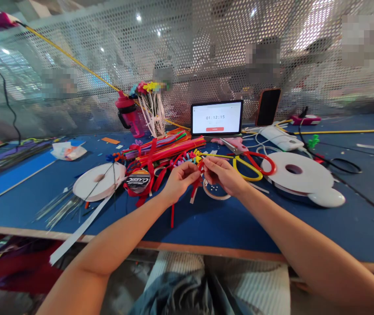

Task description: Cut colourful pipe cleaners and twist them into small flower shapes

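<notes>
The work area is a blue-topped table [226,223] with an orange edge, backed by a perforated metal screen [187,52]. A tablet [217,117] showing a running timer stands at the rear. Wide white tape rolls lie to either side: one at left [99,181], one at right [293,170]. Red-and-yellow-handled scissors [249,166] lie just right of the hands, and a loose bundle of red pipe cleaners [170,151] lies just behind them.

The workpiece, a small twist of red and yellow pipe cleaner [200,166], is held above the table between both hands. The left hand [182,180] and right hand [222,173] meet at it, with fingers curled and pressed together, pinching it; individual contact points are partly hidden. The piece is light, soft-surfaced and bendable over its wire core. Take hold at the twisted section. Its fuzzy pile looks bright and slightly frayed
</notes>
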{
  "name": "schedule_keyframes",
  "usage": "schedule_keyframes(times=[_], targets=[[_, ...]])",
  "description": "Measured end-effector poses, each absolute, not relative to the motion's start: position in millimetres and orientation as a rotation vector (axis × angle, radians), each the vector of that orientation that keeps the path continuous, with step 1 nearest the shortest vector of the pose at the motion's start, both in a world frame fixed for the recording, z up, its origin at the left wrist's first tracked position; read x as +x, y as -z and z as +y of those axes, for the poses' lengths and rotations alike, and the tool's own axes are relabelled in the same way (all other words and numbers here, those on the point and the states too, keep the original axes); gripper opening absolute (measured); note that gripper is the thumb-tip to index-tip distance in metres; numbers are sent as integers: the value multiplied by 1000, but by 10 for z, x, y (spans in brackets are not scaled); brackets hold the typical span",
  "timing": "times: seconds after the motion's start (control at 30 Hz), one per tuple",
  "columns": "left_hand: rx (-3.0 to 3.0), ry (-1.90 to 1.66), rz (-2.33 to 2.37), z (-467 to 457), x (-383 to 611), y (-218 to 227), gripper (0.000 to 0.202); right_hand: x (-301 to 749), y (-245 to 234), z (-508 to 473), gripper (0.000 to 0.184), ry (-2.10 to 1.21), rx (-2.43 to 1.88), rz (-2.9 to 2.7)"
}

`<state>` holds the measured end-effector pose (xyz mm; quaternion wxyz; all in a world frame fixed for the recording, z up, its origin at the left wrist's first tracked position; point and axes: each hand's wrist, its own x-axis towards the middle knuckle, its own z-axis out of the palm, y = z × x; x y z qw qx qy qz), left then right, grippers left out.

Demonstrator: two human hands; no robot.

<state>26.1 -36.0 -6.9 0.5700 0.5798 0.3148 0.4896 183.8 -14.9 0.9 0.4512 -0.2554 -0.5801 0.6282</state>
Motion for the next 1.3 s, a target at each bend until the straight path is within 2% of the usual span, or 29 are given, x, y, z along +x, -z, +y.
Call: schedule_keyframes(times=[0.2, 0.33, 0.5, 0.93, 1.3], targets=[[1426, -1169, 784, -362, 263, 69, 28, 1845, -13, -150, 30, -1769, -597, -1317], [1479, -1199, 770, -353, 259, 108, 26, 1853, -28, -151, 22, -1815, -547, -1315], [1542, -1237, 798, -379, 264, 136, 23, 1858, -20, -139, 21, -1906, -570, -1278], [1849, -1240, 945, -447, 261, 112, 16, 1892, -9, -145, 18, -1830, -599, -1383], [2166, -1348, 997, -460, 222, 31, 17, 1900, -60, -164, 13, -1907, -599, -1525]])
